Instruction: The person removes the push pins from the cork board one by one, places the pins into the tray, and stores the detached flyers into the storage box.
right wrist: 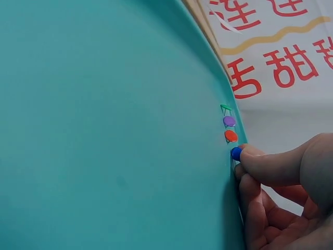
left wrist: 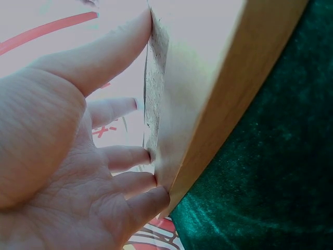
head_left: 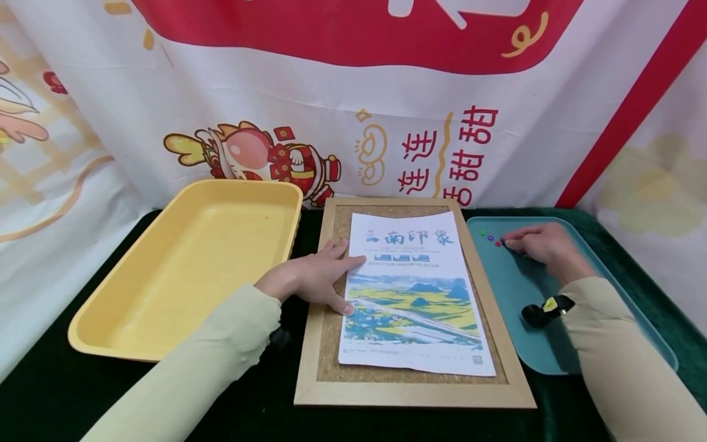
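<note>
My left hand (head_left: 315,277) lies with spread fingers over the left frame of a cork board (head_left: 417,391). Its thumb and index fingertips touch the left edge of a printed landscape poster (head_left: 414,307) laid on the cork. At the far end of the teal tray (head_left: 508,301), my right hand (head_left: 547,247) pinches a blue thumbtack (right wrist: 237,153) between thumb and finger. Beside it in the right wrist view sit a red thumbtack (right wrist: 231,136), a purple thumbtack (right wrist: 229,121) and a green thumbtack (right wrist: 225,109), in a row along the tray's edge.
A deep yellow tray (head_left: 182,276) stands left of the cork board. Dark green cloth (head_left: 248,405) covers the table. Behind rises a white printed curtain (head_left: 309,92) with red lettering. A black wrist device (head_left: 541,312) hangs by the right sleeve, over the teal tray.
</note>
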Motion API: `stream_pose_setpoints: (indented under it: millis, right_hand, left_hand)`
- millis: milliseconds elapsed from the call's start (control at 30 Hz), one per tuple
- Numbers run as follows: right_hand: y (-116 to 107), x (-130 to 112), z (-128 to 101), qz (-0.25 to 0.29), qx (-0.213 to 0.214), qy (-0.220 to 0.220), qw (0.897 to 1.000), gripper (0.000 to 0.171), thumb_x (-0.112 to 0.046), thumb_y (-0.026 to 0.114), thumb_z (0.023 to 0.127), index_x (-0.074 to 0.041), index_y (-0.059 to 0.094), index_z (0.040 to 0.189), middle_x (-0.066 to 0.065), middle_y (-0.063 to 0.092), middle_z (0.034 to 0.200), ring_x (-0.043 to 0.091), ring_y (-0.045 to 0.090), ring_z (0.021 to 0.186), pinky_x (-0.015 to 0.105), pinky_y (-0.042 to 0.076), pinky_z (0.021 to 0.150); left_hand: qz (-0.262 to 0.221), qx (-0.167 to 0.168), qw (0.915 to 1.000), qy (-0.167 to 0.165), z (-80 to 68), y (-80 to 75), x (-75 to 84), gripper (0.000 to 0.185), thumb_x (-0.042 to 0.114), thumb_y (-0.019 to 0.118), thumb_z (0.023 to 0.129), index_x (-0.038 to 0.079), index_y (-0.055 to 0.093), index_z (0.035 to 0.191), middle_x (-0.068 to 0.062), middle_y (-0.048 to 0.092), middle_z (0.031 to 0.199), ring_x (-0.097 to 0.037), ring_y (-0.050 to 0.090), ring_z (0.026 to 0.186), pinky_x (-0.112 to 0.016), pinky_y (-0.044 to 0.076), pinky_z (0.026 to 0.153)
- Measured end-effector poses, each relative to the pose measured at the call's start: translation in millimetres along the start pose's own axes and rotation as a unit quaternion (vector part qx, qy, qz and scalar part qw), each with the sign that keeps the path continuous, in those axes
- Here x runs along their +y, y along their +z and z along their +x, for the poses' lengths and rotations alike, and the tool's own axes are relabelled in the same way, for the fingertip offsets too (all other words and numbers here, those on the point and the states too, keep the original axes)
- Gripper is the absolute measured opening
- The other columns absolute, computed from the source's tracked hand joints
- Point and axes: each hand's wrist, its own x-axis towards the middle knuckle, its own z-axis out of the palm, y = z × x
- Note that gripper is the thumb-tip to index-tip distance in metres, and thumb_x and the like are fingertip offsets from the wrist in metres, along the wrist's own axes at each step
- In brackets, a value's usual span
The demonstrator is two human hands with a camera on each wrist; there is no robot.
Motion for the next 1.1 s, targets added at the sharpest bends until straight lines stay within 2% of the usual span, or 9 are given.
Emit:
stream_pose_setpoints:
  millis: [233, 400, 500, 600, 700, 800, 933, 1100]
  right_hand:
    - [1, -1, -3, 0.016, 0.007, 0.001, 1.000, 0.047, -0.028, 0.052, 0.112, -0.009, 0.054, 0.156, 0.026, 0.046, 0.156, 0.041, 0.045, 0.126, 0.052, 0.046, 0.102]
    - [2, -7, -7, 0.061, 0.002, 0.002, 0.998, 0.054, -0.037, 0.053, 0.112, -0.012, 0.050, 0.159, 0.018, 0.053, 0.146, 0.032, 0.049, 0.121, 0.039, 0.045, 0.095]
    - [4, -17, -13, 0.073, -0.001, -0.016, 0.997, 0.058, -0.042, 0.056, 0.110, -0.011, 0.051, 0.159, 0.017, 0.056, 0.144, 0.030, 0.052, 0.121, 0.035, 0.047, 0.093]
    - [10, -32, -20, 0.075, -0.015, -0.044, 0.996, 0.062, -0.043, 0.059, 0.109, -0.009, 0.049, 0.160, 0.021, 0.054, 0.151, 0.033, 0.054, 0.127, 0.041, 0.051, 0.103]
    - [22, -51, -27, 0.098, -0.040, -0.060, 0.993, 0.066, -0.039, 0.063, 0.107, -0.007, 0.045, 0.162, 0.022, 0.048, 0.160, 0.037, 0.054, 0.138, 0.049, 0.049, 0.117]
    - [37, -68, -30, 0.126, -0.055, -0.069, 0.988, 0.065, -0.031, 0.066, 0.107, -0.006, 0.043, 0.162, 0.023, 0.047, 0.163, 0.038, 0.056, 0.141, 0.050, 0.047, 0.119]
    - [49, -80, -31, 0.132, -0.049, -0.051, 0.989, 0.058, -0.024, 0.066, 0.107, -0.005, 0.049, 0.159, 0.022, 0.052, 0.158, 0.037, 0.059, 0.138, 0.049, 0.048, 0.118]
    - [56, -84, -30, 0.115, -0.031, -0.018, 0.993, 0.054, -0.025, 0.069, 0.105, -0.007, 0.057, 0.154, 0.019, 0.054, 0.156, 0.034, 0.060, 0.133, 0.052, 0.045, 0.120]
  left_hand:
    - [0.002, 0.001, 1.0000, 0.005, -0.7, -0.8, 0.0, 0.098, 0.046, 0.078, 0.096, 0.027, 0.019, 0.172, -0.014, -0.010, 0.180, -0.038, -0.012, 0.167, -0.061, 0.013, 0.133]
    - [0.003, 0.000, 1.0000, 0.001, -0.9, -1.0, 1.0, 0.098, 0.046, 0.078, 0.096, 0.027, 0.019, 0.172, -0.014, -0.010, 0.180, -0.038, -0.012, 0.167, -0.060, 0.012, 0.133]
    - [0.001, 0.002, 1.0000, 0.005, -0.3, -0.2, 1.5, 0.098, 0.046, 0.078, 0.096, 0.027, 0.020, 0.172, -0.014, -0.010, 0.180, -0.038, -0.012, 0.167, -0.060, 0.012, 0.134]
    - [0.000, 0.006, 0.9999, 0.009, 0.1, 0.5, 1.5, 0.099, 0.046, 0.079, 0.095, 0.026, 0.020, 0.172, -0.015, -0.010, 0.180, -0.038, -0.012, 0.167, -0.059, 0.012, 0.134]
    - [0.002, 0.006, 1.0000, -0.001, -2.7, -0.3, -0.3, 0.099, 0.046, 0.079, 0.095, 0.027, 0.020, 0.172, -0.014, -0.010, 0.180, -0.037, -0.012, 0.167, -0.058, 0.012, 0.134]
    - [0.006, 0.004, 0.9999, -0.012, -6.2, -1.7, -2.8, 0.099, 0.046, 0.079, 0.095, 0.028, 0.020, 0.172, -0.013, -0.010, 0.180, -0.036, -0.012, 0.167, -0.058, 0.012, 0.134]
    - [0.005, 0.003, 1.0000, -0.001, -5.5, -1.8, -2.9, 0.098, 0.045, 0.078, 0.096, 0.025, 0.020, 0.172, -0.015, -0.010, 0.180, -0.038, -0.011, 0.167, -0.058, 0.011, 0.134]
    - [0.001, 0.002, 1.0000, 0.006, -1.4, 0.1, 0.3, 0.099, 0.045, 0.078, 0.096, 0.025, 0.020, 0.172, -0.014, -0.010, 0.180, -0.037, -0.012, 0.167, -0.057, 0.011, 0.134]
